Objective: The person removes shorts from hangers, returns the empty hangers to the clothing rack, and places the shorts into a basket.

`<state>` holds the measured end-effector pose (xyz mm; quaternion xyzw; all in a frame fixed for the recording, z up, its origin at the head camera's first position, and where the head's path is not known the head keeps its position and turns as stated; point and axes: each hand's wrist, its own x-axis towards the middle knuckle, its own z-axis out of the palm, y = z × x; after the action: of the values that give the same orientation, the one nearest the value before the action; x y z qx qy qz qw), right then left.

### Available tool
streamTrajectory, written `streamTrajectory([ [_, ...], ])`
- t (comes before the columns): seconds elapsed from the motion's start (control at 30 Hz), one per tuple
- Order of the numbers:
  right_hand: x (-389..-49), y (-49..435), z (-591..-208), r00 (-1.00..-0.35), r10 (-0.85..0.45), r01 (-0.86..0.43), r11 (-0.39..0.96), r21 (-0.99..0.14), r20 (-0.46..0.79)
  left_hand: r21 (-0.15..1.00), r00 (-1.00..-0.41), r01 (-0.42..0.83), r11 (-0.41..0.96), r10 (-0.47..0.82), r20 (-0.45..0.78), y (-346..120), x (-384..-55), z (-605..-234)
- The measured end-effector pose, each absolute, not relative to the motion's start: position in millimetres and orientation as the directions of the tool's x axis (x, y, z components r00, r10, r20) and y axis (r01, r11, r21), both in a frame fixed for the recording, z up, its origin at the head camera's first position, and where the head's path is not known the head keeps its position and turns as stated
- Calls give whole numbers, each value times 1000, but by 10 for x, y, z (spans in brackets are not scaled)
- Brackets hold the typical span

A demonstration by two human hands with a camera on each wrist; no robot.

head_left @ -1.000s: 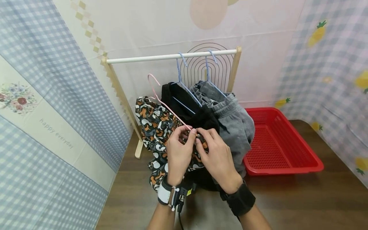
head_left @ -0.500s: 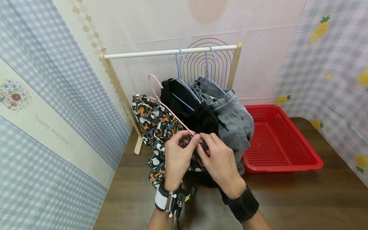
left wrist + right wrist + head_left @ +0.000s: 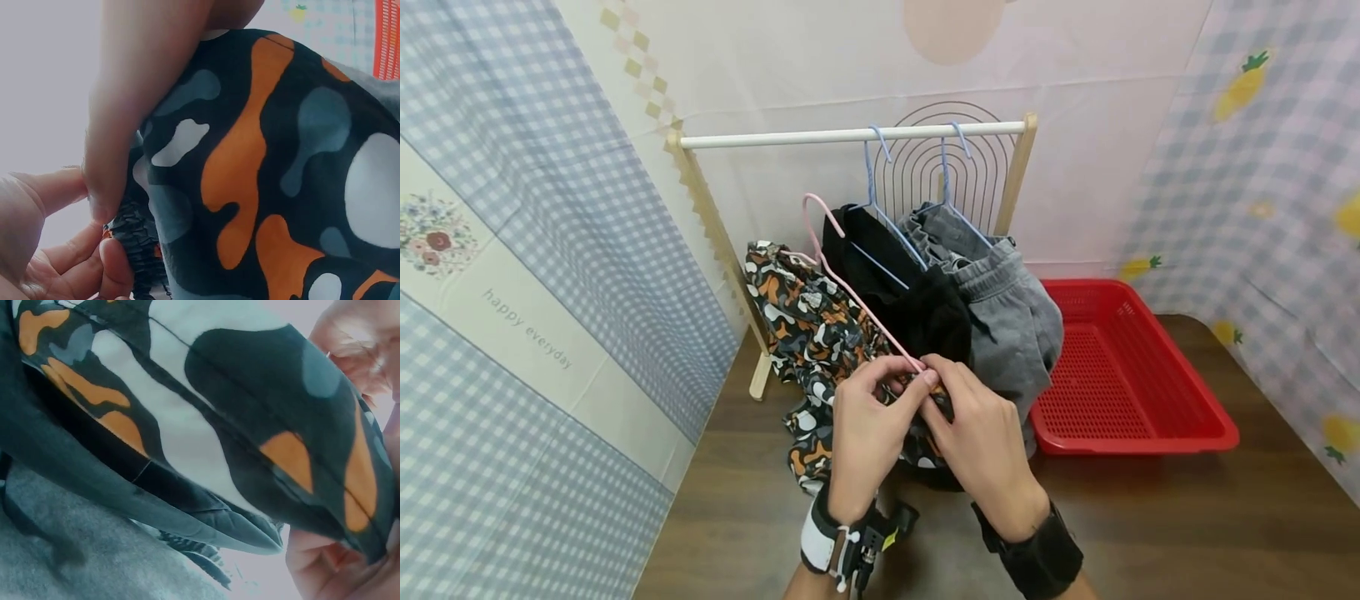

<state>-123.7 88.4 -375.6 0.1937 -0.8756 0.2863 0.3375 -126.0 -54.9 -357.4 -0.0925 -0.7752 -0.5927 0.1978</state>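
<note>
Shorts (image 3: 805,321) in a black, orange, grey and white pattern hang slanted on a pink hanger (image 3: 874,317), its hook free of the rail. My left hand (image 3: 868,421) and right hand (image 3: 988,433) meet at the hanger's near end, pinching the waistband there. Gathered elastic (image 3: 140,244) shows between fingertips in the left wrist view. Patterned cloth (image 3: 187,406) fills much of the right wrist view, with fingers at its right edge. Close behind hang a black garment (image 3: 925,312) and grey shorts (image 3: 1011,317), each on a blue hanger.
A small wooden rack with a white rail (image 3: 775,140) carries the two blue hangers. To the right, a red plastic basket (image 3: 1150,442) stands on the brown wooden table (image 3: 1150,517). Checked cloth (image 3: 550,275) borders the left side, and a pineapple-print cloth the right.
Both hands have moved slightly nearer and to the right, still pinching the waistband. The pink hanger and its hook have shifted right with them.
</note>
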Motion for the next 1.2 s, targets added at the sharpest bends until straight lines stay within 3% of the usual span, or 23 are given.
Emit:
streamTrajectory([
  [0.3, -1089, 954, -3790, -636, -134, -543, 778, -317, 760, 888, -914, 389, 246, -21, 406, -504, -1134, -3558],
  [0.6, -998, 1032, -3838, -615, -113, -572, 746, -342, 780, 843, -896, 418, 338, 1, 444, -470, -1061, -3576],
  [1.2, -951, 1102, -3870, -628, -114, -577, 732, -362, 770, 862, -904, 409, 300, 4, 428, -392, -1117, -3597],
])
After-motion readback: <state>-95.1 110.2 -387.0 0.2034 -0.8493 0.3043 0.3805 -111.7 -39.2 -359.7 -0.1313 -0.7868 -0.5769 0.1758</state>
